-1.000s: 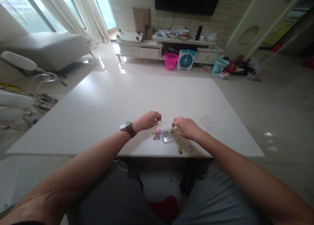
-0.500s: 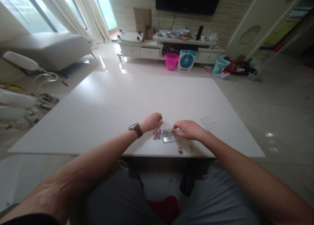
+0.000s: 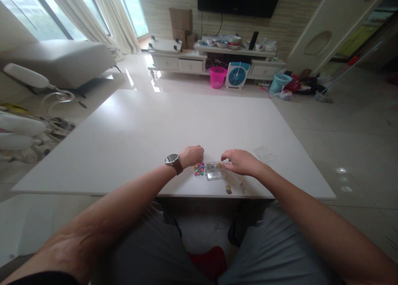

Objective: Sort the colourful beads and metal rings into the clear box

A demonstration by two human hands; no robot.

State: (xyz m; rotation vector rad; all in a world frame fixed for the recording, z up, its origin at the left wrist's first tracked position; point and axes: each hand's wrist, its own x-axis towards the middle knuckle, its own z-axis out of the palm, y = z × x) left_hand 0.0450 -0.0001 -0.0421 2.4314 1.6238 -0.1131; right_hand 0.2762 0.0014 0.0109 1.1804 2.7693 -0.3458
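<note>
My left hand (image 3: 193, 155) is closed, its fingers curled downward over the far edge of a small pile of colourful beads (image 3: 199, 169). Whatever may be between its fingertips is hidden. Just right of the pile lies a clear plastic compartment box (image 3: 215, 175), with small yellowish and dark pieces in its far compartments. My right hand (image 3: 239, 161) is beside the box's right edge, thumb and index finger apart, with nothing visible between them. Nearer the table edge lie a small yellow-and-blue cartoon figure (image 3: 229, 189) and a small pale flat piece (image 3: 242, 188).
A clear flat lid (image 3: 263, 154) lies to the right of my right hand on the white table (image 3: 174, 123). Beyond the table stand a pink basket (image 3: 217, 78), a blue-and-white fan (image 3: 236, 75) and a low TV cabinet (image 3: 189, 65).
My left hand has turned and shifted slightly left, its fingers now pointing down towards the beads. The right hand has drawn back a little from the box.
</note>
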